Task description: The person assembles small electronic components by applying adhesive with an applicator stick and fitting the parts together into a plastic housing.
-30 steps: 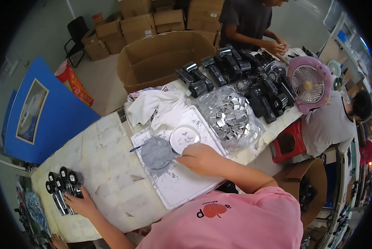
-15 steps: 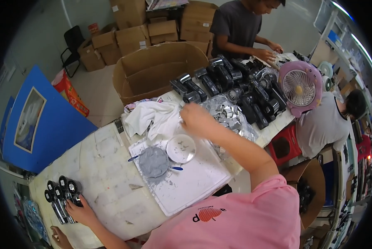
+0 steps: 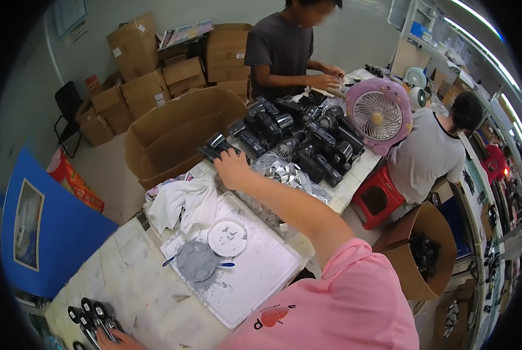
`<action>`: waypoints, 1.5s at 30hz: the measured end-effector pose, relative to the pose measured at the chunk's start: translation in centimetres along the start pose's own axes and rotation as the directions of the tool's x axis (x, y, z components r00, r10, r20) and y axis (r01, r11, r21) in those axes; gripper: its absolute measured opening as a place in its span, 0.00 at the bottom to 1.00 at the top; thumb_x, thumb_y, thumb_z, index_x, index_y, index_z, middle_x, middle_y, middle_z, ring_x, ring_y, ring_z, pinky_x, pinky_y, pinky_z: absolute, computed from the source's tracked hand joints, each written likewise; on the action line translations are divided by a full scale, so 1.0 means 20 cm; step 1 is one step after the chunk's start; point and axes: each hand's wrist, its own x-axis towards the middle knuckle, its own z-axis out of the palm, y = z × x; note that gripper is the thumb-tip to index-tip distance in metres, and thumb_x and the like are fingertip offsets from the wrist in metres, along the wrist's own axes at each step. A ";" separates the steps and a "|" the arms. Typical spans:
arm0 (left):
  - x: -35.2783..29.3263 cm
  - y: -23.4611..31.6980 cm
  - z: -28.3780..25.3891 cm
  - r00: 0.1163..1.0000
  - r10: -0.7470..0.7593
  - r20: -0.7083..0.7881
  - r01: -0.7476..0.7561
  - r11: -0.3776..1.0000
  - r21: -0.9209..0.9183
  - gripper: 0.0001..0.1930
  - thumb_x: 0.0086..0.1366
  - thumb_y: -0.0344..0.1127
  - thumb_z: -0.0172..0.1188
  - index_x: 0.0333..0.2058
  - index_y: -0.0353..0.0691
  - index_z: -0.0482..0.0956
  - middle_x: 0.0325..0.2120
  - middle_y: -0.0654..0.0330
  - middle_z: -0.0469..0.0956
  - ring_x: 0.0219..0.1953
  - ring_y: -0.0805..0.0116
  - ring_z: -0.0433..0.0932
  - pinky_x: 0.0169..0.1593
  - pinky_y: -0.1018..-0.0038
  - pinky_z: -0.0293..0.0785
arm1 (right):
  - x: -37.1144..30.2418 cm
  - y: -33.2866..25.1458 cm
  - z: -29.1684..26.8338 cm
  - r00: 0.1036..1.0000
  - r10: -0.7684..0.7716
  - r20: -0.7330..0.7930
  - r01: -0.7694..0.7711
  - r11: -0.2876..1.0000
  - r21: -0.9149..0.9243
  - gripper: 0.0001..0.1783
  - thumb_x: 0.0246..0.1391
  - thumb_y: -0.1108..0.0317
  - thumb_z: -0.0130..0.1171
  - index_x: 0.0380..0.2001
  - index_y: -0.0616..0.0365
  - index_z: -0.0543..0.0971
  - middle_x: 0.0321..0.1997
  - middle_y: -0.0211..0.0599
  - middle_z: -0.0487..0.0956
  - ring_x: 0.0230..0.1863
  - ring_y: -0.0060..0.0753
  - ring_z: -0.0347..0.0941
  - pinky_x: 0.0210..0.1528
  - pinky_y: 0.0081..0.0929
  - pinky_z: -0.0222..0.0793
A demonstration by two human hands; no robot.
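Note:
My right hand (image 3: 232, 168) reaches to the far edge of the table, its fingers curled over the near end of a black handheld device (image 3: 215, 146) with a shiny round part. At the lower left, my left hand (image 3: 116, 340) rests its spread fingers against a group of black devices (image 3: 90, 315) with round heads; the frame's edge cuts off part of the hand. Between my hands lies a white board (image 3: 255, 274), smeared grey. On it are a round dish of grey paste (image 3: 197, 261), a blue-handled tool (image 3: 227, 265) and a white round lid (image 3: 227, 237).
A white cloth (image 3: 182, 204) lies beyond the board. Several more black devices (image 3: 307, 134) are heaped at the back, by a bag of silvery parts (image 3: 287, 174) and a pink fan (image 3: 379, 116). A large open carton (image 3: 173, 131) borders the table. A co-worker (image 3: 284, 58) stands across.
The view has shifted, so the table sits lower and further left. My right hand now has its fingers over the black device's end. The left hand remains beside the grouped devices.

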 end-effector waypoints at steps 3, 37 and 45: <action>-0.02 -0.07 0.04 0.993 0.099 -0.060 -0.105 0.989 -0.109 0.13 0.66 0.28 0.55 0.48 0.31 0.75 0.45 0.48 0.75 0.49 0.50 0.73 0.54 0.60 0.67 | 0.00 -0.02 -0.01 1.000 0.006 0.004 -0.007 0.999 0.040 0.15 0.51 0.66 0.54 0.43 0.55 0.77 0.48 0.44 0.72 0.55 0.48 0.63 0.51 0.56 0.60; 0.23 0.73 -0.65 0.746 0.486 0.457 -0.152 0.791 -0.593 0.46 0.56 0.58 0.65 0.63 0.31 0.60 0.59 0.41 0.63 0.61 0.42 0.61 0.62 0.48 0.55 | -0.68 -0.56 -0.53 0.503 -0.726 0.469 -0.750 -0.097 0.654 0.15 0.46 0.69 0.64 0.41 0.55 0.79 0.29 0.24 0.77 0.23 0.15 0.71 0.18 0.15 0.63; 0.06 0.85 -0.59 0.305 0.701 0.645 0.003 0.677 -0.736 0.36 0.32 0.36 0.77 0.44 0.35 0.74 0.31 0.52 0.72 0.34 0.48 0.72 0.37 0.61 0.69 | -0.83 -0.61 -0.33 0.480 -0.822 0.307 -0.364 0.133 0.922 0.17 0.54 0.66 0.60 0.46 0.61 0.76 0.37 0.30 0.78 0.37 0.24 0.74 0.37 0.23 0.72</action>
